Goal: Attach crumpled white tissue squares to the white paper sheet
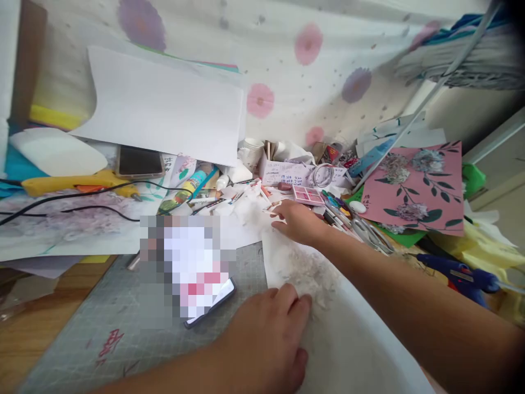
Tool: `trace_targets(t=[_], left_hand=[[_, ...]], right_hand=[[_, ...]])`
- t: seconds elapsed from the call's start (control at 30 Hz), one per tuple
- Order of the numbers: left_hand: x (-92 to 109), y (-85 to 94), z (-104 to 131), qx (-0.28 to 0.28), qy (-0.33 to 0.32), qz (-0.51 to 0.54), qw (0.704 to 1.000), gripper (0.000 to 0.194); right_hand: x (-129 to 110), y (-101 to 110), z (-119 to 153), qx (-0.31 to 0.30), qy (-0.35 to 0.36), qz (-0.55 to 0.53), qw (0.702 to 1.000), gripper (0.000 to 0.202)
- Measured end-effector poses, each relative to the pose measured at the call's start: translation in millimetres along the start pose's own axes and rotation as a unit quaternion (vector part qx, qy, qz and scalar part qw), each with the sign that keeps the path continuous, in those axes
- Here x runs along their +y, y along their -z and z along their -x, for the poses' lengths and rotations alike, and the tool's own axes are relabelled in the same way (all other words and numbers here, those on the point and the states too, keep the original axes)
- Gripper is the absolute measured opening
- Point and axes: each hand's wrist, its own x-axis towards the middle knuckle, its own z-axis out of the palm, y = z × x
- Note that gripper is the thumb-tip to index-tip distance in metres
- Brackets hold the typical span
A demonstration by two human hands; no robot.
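My right hand [297, 221] reaches over the far end of a white sheet [369, 334], fingers pinched on a thin pale stick [271, 211]. Its tip is too small to make out, and it is near a white fluffy-looking clump [247, 213]. My left hand [266, 331] rests at the near left edge of the sheet, fingers bent down and thumb apart, with nothing visible in it. On the sheet between my hands lies a greyish-white ruffled flower cluster [309, 273]. A phone [211, 303], its screen mostly blurred out, lies left of my left hand on a green cutting mat [135, 334].
A yellow glue gun [82, 183] with black cords lies left, a blue one [459, 273] right. Behind stand paper cups [252, 150], a pink palette [307, 195] and a white box [283, 172]. Scissors [373, 232] lie near a pink flower picture [414, 189].
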Motion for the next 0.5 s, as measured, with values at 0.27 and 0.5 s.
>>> trace_targets(t=[0.27, 0.5], left_hand=[[-5, -5.3, 0, 0.022, -0.025, -0.025, 0.999, 0.056], [-3, -2.2, 4, 0.030, -0.020, -0.020, 0.999, 0.056]], right_hand=[[-11, -15, -43, -0.050, -0.084, 0.043, 0.994, 0.020], [-1, 13, -19, 0.009, -0.097, -0.107, 0.989, 0.020]])
